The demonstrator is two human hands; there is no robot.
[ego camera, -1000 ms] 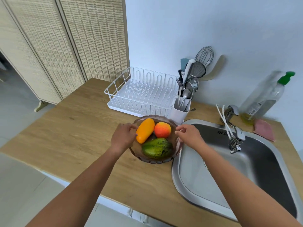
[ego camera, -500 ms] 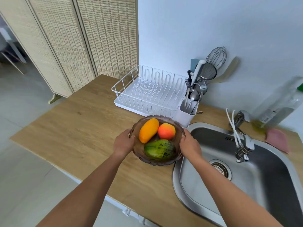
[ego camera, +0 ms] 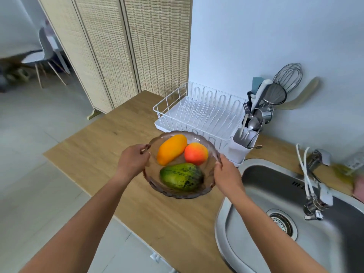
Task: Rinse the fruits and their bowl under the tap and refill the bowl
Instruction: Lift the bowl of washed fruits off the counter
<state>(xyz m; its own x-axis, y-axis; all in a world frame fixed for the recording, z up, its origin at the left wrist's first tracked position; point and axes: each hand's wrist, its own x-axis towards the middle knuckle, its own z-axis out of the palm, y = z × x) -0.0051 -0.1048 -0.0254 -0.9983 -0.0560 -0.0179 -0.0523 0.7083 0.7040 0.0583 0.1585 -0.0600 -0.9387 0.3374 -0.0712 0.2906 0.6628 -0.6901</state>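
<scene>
Wooden counter point(ego camera: 94, 154) against a pale wall, steel sink point(ego camera: 262, 186) set into it; everything below is placed off that sink. White dish rack point(ego camera: 199, 111) sits behind the sink's left corner, utensil caddy point(ego camera: 241, 144) between rack and sink. Tap point(ego camera: 318, 160) stands at the right end of the sink's far rim, spout over the basin, no water visible.

Bowl point(ego camera: 183, 195) is just left of the sink, over the counter, level. We can't tell if its base touches the wood or hangs just clear. Inside: long orange fruit point(ego camera: 171, 148) on the side away from the sink, round red-orange fruit point(ego camera: 196, 153) at the back nearer the sink, big green fruit point(ego camera: 181, 179) across the near side.

Left hand point(ego camera: 134, 160) grasps the rim on the side away from the sink, thumb over the top, fingers going under out of view. Right hand point(ego camera: 226, 174) grasps the sink-side rim, thumb likewise on top. Nothing else held.

Our read on handling: bowl looks like tinted glass or hard plastic with a scalloped rim: stiff, breakable against the steel, slick once wet. Three loose fruits make it moderately heavy and they will roll if we tilt. Two hands on opposite rims is the right hold; carry it level over the sink. Under the tap we'd take fruits one at a time, round one in the palm, long ones round the middle. Green one looks heaviest. Lower the bowl in, no drop.
</scene>
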